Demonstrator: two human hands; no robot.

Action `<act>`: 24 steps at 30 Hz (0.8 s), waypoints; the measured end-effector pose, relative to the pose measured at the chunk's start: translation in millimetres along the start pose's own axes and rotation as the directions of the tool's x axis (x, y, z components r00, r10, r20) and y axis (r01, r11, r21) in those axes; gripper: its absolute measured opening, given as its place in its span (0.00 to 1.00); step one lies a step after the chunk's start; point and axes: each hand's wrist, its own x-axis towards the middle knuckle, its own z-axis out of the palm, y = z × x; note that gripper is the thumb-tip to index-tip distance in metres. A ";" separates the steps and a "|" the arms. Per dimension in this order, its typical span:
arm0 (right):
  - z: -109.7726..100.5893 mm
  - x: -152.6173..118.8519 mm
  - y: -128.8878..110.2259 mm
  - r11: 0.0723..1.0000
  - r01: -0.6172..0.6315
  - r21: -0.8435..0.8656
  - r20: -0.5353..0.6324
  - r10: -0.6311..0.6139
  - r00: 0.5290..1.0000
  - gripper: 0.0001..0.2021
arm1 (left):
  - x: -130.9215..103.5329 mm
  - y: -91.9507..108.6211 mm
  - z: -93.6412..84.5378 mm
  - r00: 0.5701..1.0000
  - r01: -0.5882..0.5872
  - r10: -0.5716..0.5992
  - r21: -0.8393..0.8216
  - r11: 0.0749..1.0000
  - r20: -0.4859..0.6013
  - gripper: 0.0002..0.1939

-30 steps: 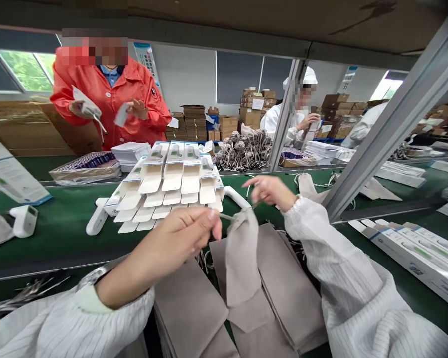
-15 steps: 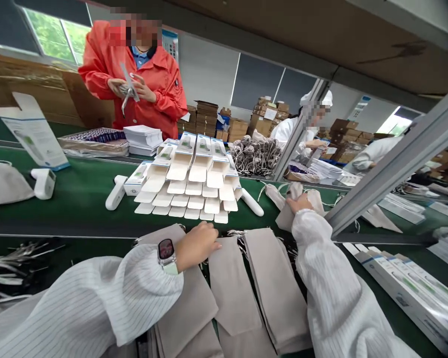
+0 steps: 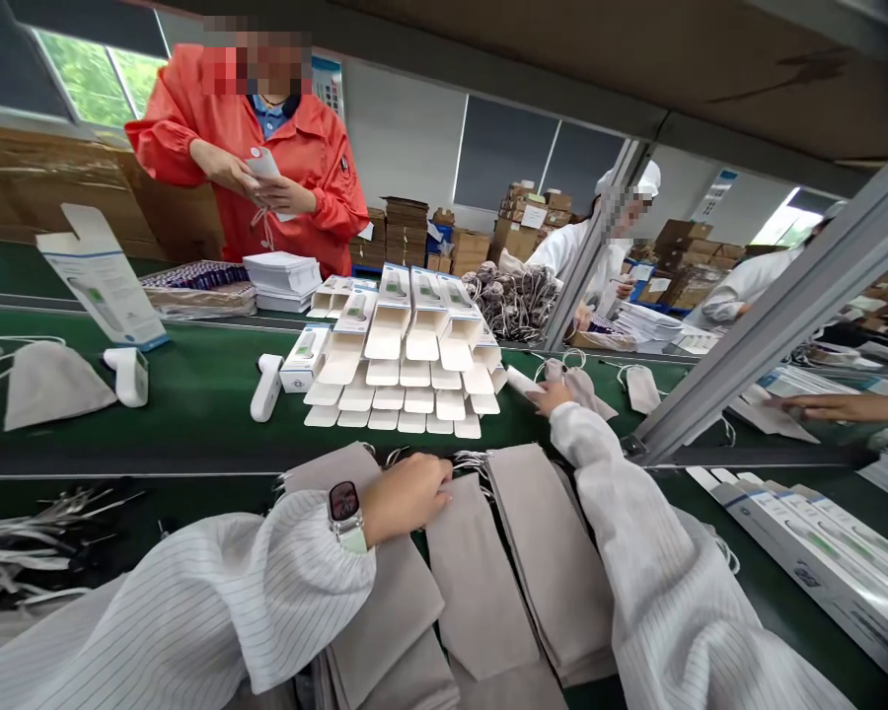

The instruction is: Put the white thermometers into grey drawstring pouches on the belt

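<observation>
My left hand (image 3: 408, 498), with a watch (image 3: 344, 501) on its wrist, is over the top of the grey drawstring pouches (image 3: 481, 582) laid in stacks before me. Its fingers are curled and the thumb meets a pouch's upper corner; the fingertips are partly hidden. On the green belt, my right hand (image 3: 554, 397) has its fingers closed at the near end of a white handheld thermometer (image 3: 522, 383). Just behind that hand lies a loose grey pouch (image 3: 592, 394) with white cords. Left of the thermometer stands a stack of open white boxes (image 3: 407, 370).
More thermometers (image 3: 267, 389) (image 3: 129, 377) lie leftward on the belt (image 3: 192, 394). A slanted metal post (image 3: 777, 311) rises at right, near flat cartons (image 3: 806, 572). A person in red (image 3: 266, 158) holds a white item across the belt. Another person's hand (image 3: 851, 406) reaches in at right.
My right hand has left the grey pouch and moved left to the thermometer. The boxes and thermometers on the belt have shifted right. My left hand stays by the pouches.
</observation>
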 end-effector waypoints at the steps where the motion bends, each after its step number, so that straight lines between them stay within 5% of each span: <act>1: -8.8 1.1 2.1 0.994 -0.019 0.104 -0.025 0.021 0.999 0.14 | -2.4 -2.3 -2.0 1.000 -0.015 0.015 0.004 1.000 0.017 0.05; 6: -64.6 -13.1 -10.8 0.806 0.091 0.584 -0.168 0.011 0.986 0.14 | 3.0 2.9 -19.8 0.996 -0.080 0.079 -0.011 0.997 -0.039 0.07; 10: -87.3 -41.8 -48.9 0.311 0.247 0.918 -0.173 -0.247 0.953 0.27 | 39.7 27.0 -13.5 0.987 -0.123 0.117 -0.056 0.991 -0.111 0.13; 12: -89.5 -56.5 -69.0 0.192 0.284 0.939 -0.223 -0.287 0.932 0.28 | 55.5 33.6 -2.6 0.989 -0.127 0.120 -0.086 0.988 -0.084 0.14; 16: -88.0 -79.2 -98.4 0.181 0.352 0.918 -0.306 -0.239 0.921 0.22 | 56.9 27.5 11.5 0.994 -0.097 0.089 -0.139 0.986 -0.065 0.15; 20: -81.8 -90.1 -115.3 0.217 0.293 0.931 -0.222 -0.298 0.928 0.33 | 41.1 14.4 9.7 0.996 -0.052 0.039 -0.148 0.988 -0.084 0.23; 24: -70.4 -92.2 -123.9 0.269 0.256 0.928 -0.172 -0.300 0.938 0.38 | 34.1 11.7 10.3 0.990 -0.085 0.068 -0.143 0.986 -0.120 0.20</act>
